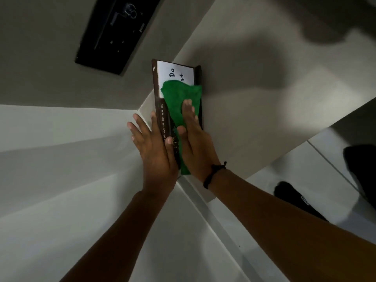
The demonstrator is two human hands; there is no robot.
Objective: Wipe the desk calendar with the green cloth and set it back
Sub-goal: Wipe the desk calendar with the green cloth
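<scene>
The desk calendar (160, 112) is a dark brown stand with month names along its edge and a white card with handwriting at its far end. It stands on the grey surface (254, 94) near the corner. My left hand (152, 147) grips its left side, thumb on the front and fingers spread behind. My right hand (193, 137) lies flat on the green cloth (179, 96) and presses it against the calendar's face. The cloth hides the middle of the calendar, and a strip of it hangs below my palm.
A black framed panel (116, 31) hangs on the wall to the upper left. White ledges (61, 169) run beneath my arms. At the lower right lie a pale floor and dark shoes (295, 198). A black band circles my right wrist.
</scene>
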